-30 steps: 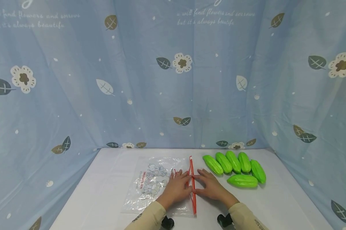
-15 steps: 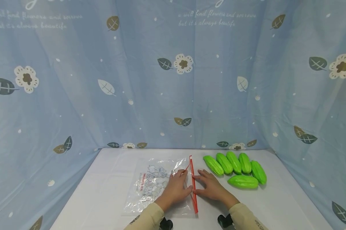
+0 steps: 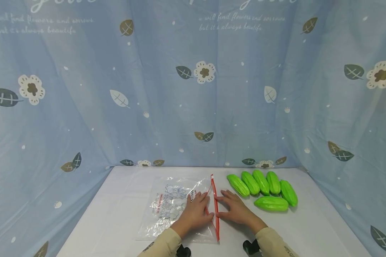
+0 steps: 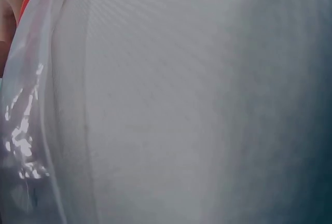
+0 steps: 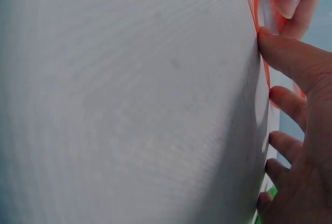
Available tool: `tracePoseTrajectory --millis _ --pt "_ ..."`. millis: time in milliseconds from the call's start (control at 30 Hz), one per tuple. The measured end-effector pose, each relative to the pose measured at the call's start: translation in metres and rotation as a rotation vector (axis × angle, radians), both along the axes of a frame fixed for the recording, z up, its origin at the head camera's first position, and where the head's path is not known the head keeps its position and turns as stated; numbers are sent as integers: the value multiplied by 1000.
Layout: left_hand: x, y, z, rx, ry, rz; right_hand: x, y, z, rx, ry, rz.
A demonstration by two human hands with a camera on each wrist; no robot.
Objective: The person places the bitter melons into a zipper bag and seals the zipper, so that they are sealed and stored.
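A clear zip bag (image 3: 148, 228) with printed drawings lies flat, its red zip edge (image 3: 217, 225) facing right. My left hand (image 3: 193, 214) rests on the bag with fingers extended, its thumb beside the mouth. Under that hand, the upper red strip is drawn back from the lower one, leaving a narrow gap. My right hand (image 3: 238, 210) has its thumb and index fingertip against the outer red strip. In the right wrist view, that hand's other fingers (image 5: 288, 105) are spread with their tips on the table. The left wrist view shows only a shiny part of the bag (image 4: 23, 130).
Several bright green ridged gourds (image 3: 270, 203) lie together at the back right, beyond my right hand. Beneath everything is a white table (image 3: 116, 200). A blue curtain (image 3: 161, 117) with leaf and flower prints hangs behind and along both sides.
My left hand shifts slightly down and left, its fingers spreading again on the bag. The upper red strip now shows beside the left thumb. My right hand stays nearly still.
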State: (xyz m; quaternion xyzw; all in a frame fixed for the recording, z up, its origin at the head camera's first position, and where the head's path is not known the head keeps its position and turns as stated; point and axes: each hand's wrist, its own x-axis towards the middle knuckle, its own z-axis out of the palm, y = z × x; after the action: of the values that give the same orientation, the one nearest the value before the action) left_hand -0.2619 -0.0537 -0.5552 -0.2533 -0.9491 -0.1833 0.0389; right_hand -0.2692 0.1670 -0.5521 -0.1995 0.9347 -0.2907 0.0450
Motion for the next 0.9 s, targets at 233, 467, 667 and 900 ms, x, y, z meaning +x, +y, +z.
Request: tracePoseTrajectory --millis 233,467,667,900 --pt "0 -2 5 81 25 19 -3 -1 -1 13 -3 2" --pt "0 -7 10 199 71 48 -4 0 0 20 2 -4" --pt "-1 -15 20 277 132 98 0 -1 3 15 3 -2" --pt "-2 -26 24 356 105 122 -1 1 0 9 19 14"
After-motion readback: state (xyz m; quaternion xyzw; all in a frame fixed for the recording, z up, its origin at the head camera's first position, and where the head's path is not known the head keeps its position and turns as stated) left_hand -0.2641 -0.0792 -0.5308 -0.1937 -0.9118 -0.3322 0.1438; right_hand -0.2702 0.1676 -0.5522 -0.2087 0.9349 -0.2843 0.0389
